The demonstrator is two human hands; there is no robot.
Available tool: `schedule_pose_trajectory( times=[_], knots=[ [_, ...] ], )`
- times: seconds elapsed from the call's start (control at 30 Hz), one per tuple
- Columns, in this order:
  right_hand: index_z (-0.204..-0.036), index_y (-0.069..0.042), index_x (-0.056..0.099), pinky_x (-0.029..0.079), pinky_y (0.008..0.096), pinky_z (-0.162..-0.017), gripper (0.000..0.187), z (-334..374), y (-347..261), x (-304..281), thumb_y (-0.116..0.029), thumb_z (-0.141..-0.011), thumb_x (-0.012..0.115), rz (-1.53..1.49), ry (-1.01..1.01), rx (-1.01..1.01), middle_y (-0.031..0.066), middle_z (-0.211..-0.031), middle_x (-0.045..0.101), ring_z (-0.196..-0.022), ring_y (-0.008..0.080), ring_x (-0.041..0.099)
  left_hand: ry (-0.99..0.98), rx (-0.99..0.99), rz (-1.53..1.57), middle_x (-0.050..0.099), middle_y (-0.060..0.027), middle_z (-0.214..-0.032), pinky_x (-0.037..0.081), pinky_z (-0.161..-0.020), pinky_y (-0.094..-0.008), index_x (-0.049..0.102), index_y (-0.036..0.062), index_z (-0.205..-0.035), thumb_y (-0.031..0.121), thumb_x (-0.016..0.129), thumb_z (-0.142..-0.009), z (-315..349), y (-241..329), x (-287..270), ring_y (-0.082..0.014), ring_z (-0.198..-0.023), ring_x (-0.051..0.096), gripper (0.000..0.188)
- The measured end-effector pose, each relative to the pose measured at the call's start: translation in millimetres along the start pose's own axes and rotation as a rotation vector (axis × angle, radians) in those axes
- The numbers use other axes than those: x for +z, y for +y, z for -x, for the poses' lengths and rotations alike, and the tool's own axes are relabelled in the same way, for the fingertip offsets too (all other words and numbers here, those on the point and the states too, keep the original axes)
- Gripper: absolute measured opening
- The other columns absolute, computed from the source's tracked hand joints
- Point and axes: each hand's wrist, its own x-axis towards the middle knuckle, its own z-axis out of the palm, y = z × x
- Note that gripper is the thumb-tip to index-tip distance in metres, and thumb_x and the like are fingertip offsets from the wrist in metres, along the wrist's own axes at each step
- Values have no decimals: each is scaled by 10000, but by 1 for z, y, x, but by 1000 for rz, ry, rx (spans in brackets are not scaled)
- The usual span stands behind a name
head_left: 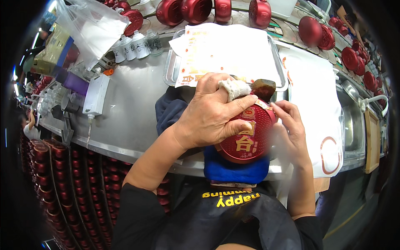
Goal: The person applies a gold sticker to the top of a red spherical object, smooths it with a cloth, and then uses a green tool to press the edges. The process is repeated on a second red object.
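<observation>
A round, flat-faced red bottle (237, 146) with raised gold characters rests on a blue cloth pad (236, 170) at the table's front edge. My left hand (210, 110) reaches over it from the left, a crumpled white cloth (234, 89) gripped in its fingers. The left index finger and thumb press on the bottle's face. Along its upper right rim lies a narrow pale label strip (263, 104). My right hand (289, 129) is bent in at the right side, its fingertips closed at the strip's end; its thumb is blurred. A dark brown, stained piece (263, 88) stands just behind the bottle.
Behind lies a metal tray (168, 73) with printed white sheets (225, 50). Small white squeeze bottles (141, 45) and a white device with a nozzle (96, 96) are at left. White paper (312, 96) and a sink (353, 121) lie right. More red bottles (196, 10) line the conveyor.
</observation>
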Motion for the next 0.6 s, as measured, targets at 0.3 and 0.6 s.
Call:
schedule_pose_trajectory(
  times=[0.3, 0.6],
  knots=[
    [-1259, 8, 689, 392, 367, -1117, 305, 1, 11, -2, -177, -1022, 643, -385, -53, 315, 132, -1378, 516, -1329, 243, 487, -78, 39, 26, 686, -128, -1267, 351, -1114, -463, 721, 106, -1309, 621, 568, -990, -14, 4, 1, -355, -1233, 517, 624],
    [-924, -25, 667, 464, 424, -1015, 131, 9, -15, -25, 20, -816, 727, 138, 176, -8, 172, -1303, 550, -1245, 333, 554, -97, 32, 22, 696, -135, -1251, 358, -1086, -450, 715, 98, -1314, 632, 570, -990, -17, 7, 3, -347, -1198, 528, 641]
  ],
)
